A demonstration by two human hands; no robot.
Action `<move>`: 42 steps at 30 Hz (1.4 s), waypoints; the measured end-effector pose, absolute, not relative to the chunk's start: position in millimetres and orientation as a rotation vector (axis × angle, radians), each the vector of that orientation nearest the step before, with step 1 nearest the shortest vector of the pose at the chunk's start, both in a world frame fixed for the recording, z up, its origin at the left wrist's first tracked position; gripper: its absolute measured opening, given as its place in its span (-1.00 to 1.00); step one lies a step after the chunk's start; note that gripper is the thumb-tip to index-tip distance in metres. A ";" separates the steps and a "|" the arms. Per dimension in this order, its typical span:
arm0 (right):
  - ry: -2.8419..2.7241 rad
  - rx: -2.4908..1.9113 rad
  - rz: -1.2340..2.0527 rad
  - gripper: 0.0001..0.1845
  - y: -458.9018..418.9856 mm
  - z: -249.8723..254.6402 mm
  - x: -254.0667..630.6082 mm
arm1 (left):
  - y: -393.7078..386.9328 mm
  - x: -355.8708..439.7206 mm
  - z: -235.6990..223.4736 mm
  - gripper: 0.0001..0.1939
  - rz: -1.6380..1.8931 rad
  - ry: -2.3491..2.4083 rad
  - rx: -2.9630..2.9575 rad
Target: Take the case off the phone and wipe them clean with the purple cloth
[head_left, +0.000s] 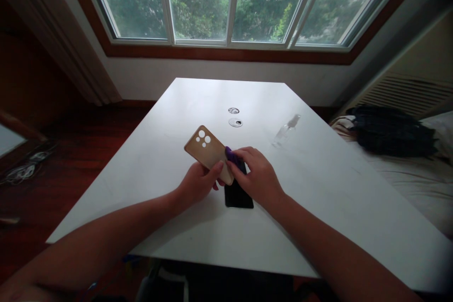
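Note:
A tan phone case (211, 152) with round camera holes is tilted above the table, its inner side toward me. My left hand (202, 180) is closed on its lower edge, thumb on the inside. Between the fingers of my right hand (257, 170) is a small purple cloth (233, 156), pressed against the right edge of the case. Below both hands a black smartphone (239, 197) lies flat on the table, its upper part partly hidden by the case and my right hand.
On the white table (170, 122) a clear spray bottle (286, 130) lies at the right. Two small round flat pieces, one (233, 110) behind the other (235, 122), lie farther back. A dark bundle of fabric (394, 130) rests beyond the table's right edge. A window (230, 4) is ahead.

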State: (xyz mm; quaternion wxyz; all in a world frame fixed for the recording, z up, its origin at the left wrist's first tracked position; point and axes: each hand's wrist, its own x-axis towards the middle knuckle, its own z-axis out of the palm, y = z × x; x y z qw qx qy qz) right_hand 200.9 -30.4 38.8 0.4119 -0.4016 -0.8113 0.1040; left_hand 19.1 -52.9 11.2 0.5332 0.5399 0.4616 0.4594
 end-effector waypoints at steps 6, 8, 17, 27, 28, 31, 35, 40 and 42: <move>-1.855 -1.180 0.453 -0.82 -28.7 38.6 206.0 | -52.0 19.1 11.1 -0.47 1.074 1.125 1.290; -1.806 -1.235 0.543 -0.83 -26.3 38.1 207.7 | -51.8 18.5 9.2 -0.45 1.051 1.143 1.306; -1.570 -1.183 0.809 -0.56 -20.9 31.7 204.5 | -51.1 16.4 6.5 -0.47 1.013 1.183 1.319; -1.332 -1.067 1.093 -0.49 -11.3 25.7 202.9 | -49.4 15.0 4.6 -0.47 1.020 1.154 1.291; -1.305 -1.058 1.119 -0.47 -11.3 26.8 202.5 | -49.4 14.9 4.5 -0.46 1.022 1.149 1.293; -1.243 -1.032 1.231 -0.44 -12.5 31.6 201.7 | -49.7 14.8 5.7 -0.46 1.026 1.149 1.295; -1.250 -1.030 1.283 -0.66 -12.8 35.1 203.5 | -50.4 15.3 8.6 -0.49 1.034 1.168 1.285; -1.149 -1.063 1.139 -0.67 -6.1 31.5 208.3 | -50.7 15.5 6.1 -0.49 1.044 1.174 1.284; -1.077 -1.077 1.107 -0.56 -2.7 29.3 210.2 | -50.9 15.2 5.0 -0.49 1.044 1.162 1.292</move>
